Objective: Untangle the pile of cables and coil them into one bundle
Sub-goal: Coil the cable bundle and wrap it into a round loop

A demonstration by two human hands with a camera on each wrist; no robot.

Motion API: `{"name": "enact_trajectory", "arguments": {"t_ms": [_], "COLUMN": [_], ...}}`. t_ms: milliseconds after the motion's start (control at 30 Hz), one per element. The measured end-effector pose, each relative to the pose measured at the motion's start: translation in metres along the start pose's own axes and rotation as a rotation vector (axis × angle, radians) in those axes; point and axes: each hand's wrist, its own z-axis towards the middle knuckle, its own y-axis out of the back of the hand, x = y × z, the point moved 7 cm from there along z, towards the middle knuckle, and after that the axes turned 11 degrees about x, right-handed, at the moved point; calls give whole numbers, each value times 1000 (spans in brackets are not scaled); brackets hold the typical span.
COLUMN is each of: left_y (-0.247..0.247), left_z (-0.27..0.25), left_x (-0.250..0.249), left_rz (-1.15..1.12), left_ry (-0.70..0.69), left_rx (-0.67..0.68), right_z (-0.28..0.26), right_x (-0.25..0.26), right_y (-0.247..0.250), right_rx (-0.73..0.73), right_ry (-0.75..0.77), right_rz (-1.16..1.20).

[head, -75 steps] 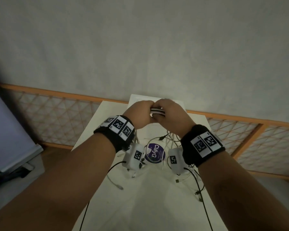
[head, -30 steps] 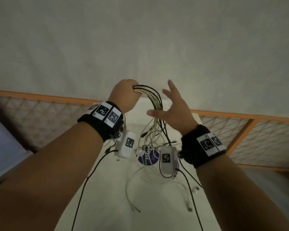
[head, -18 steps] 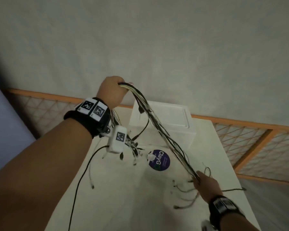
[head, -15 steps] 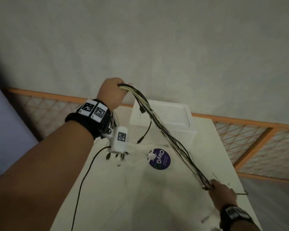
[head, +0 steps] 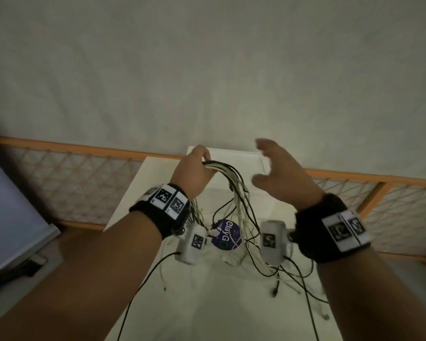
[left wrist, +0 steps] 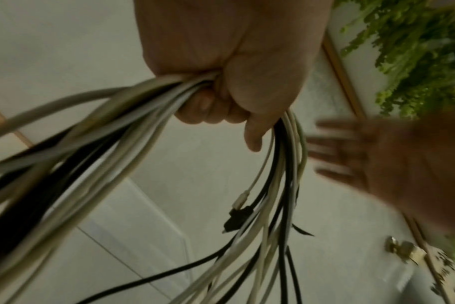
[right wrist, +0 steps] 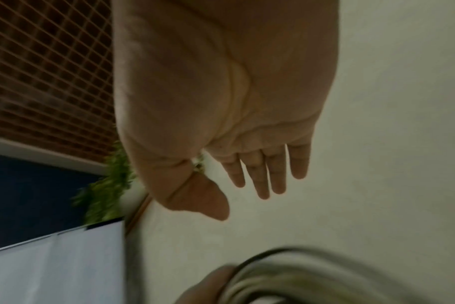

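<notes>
My left hand [head: 194,173] is raised over the white table [head: 207,303] and grips a bunch of black and white cables [head: 228,169] at their bend. In the left wrist view its fingers [left wrist: 208,107] curl round the cables [left wrist: 117,115], whose ends hang down with plugs. The strands drop to the table and lie loose there at the right [head: 280,269]. My right hand [head: 276,173] hovers just right of the bunch with fingers spread and holds nothing; the right wrist view shows its straight fingers [right wrist: 262,172] and the cables [right wrist: 286,275] blurred below.
A round purple sticker [head: 225,235] lies on the table under the hanging cables. A white lidded box [head: 246,158] stands at the table's far edge by the wall. An orange lattice rail [head: 71,173] runs behind. A pale board [head: 8,205] leans at left.
My right hand let go of the cables' low end at the table's right and rose back up beside my left hand. The stretched strands now hang slack. My left hand came down a little.
</notes>
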Motion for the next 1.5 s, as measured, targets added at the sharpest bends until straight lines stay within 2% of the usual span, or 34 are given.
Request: {"name": "enact_trajectory", "arguments": {"t_ms": [33,100,167,267,433,633,700,800,833,867,933,967,1000,1033,1100,1167,1200,1300,1367,1500], "left_y": [-8,-22,-28,-31,-30,-26,-8,17,13,0,-43,-60,-70,-73,-66,-60,-57,-46,-39,-19], "left_z": [-2,-4,-5,-10,-14,-21,-29,-49,-58,-67,-81,-82,-77,-67,-48,-38,-33,-30,-33,-37], "left_x": [-4,-12,-13,-5,8,16,23,27,28,27,22,23,24,30,45,65,73,100,118,139], "left_rz": [-2,-57,-67,-109,-166,-183,-180,-289,-385,-540,-958,-1179,-1387,-1551,-1761,-1815,-1796,-1603,-1606,-1588], "left_ry": [-11,-45,-54,-57,-28,103,159,174,201,258,436,505,543,560,609,705,728,733,746,758], "left_rx": [24,79,140,288,389,509,423,142,89,117,313,366,359,292,26,-187,-224,-233,-290,-297], "right_z": [9,24,35,40,44,48,47,47,46,45,42,40,37,34,22,8,0,-20,-34,-59], "right_x": [28,57,57,48,42,36,29,18,17,17,24,28,31,33,30,26,23,8,-6,-40], "right_y": [-4,-29,-51,-70,-84,-91,-85,-72,-69,-68,-73,-78,-84,-90,-99,-108,-112,-113,-110,-99], "right_rx": [36,208,323,412,461,434,386,307,282,259,234,229,225,222,224,266,290,315,334,390], "right_ry": [55,18,-74,-107,-61,-22,-57,-107,-113,-107,-62,-33,-5,19,29,26,29,30,62,40], "right_rz": [-25,-77,-84,-117,-162,-258,-306,-281,-265,-266,-297,-318,-341,-359,-322,-257,-245,-276,-282,-235]}}
